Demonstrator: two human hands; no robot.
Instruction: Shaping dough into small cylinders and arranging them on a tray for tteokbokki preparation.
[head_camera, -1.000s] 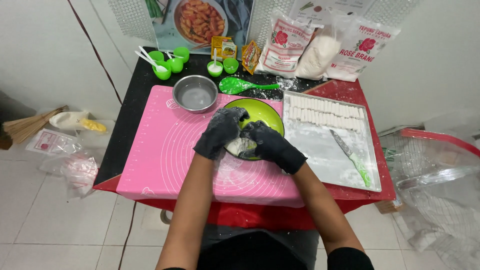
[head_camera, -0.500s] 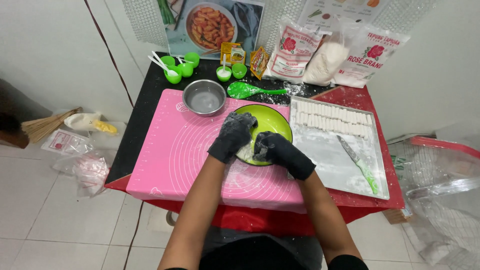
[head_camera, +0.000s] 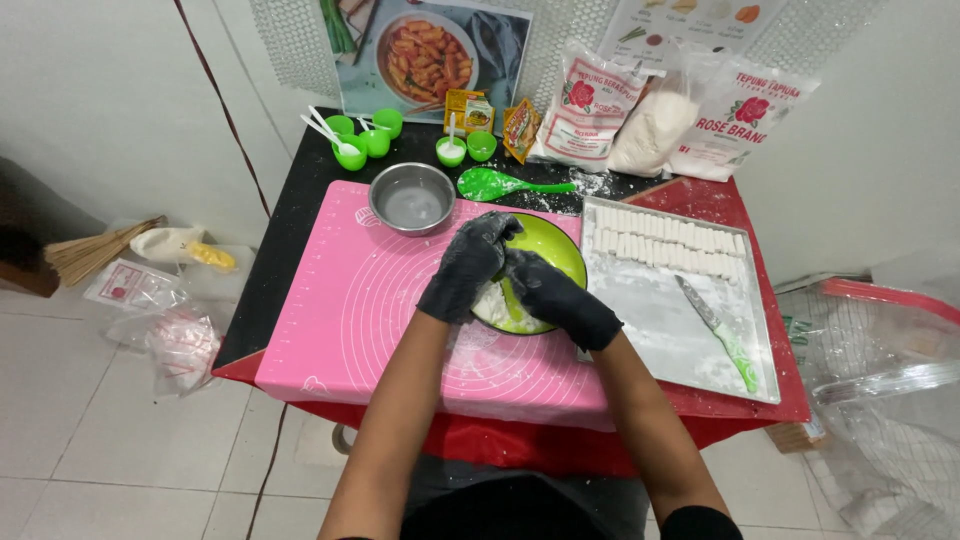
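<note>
A lime-green bowl (head_camera: 556, 250) with white dough or flour (head_camera: 492, 303) in it sits at the right edge of the pink silicone mat (head_camera: 370, 300). Both hands wear black gloves and meet over the bowl. My left hand (head_camera: 468, 266) curls over the bowl's left rim. My right hand (head_camera: 558, 298) lies across the bowl's near side, fingers touching the left hand's. Whether a piece of dough is pinched between the fingers is hidden by the gloves.
A metal tray (head_camera: 650, 330) to the right holds rows of white dough sticks (head_camera: 668, 243) and a green-handled knife (head_camera: 716, 334). A steel bowl (head_camera: 412, 198), green spoon (head_camera: 496, 184), small green cups (head_camera: 362, 142) and flour bags (head_camera: 650, 110) stand behind. Plastic bags (head_camera: 170, 330) lie on the floor.
Both hands stay together over the green bowl and have shifted only slightly. The camera view has tilted, so the table sits lower in the frame.
</note>
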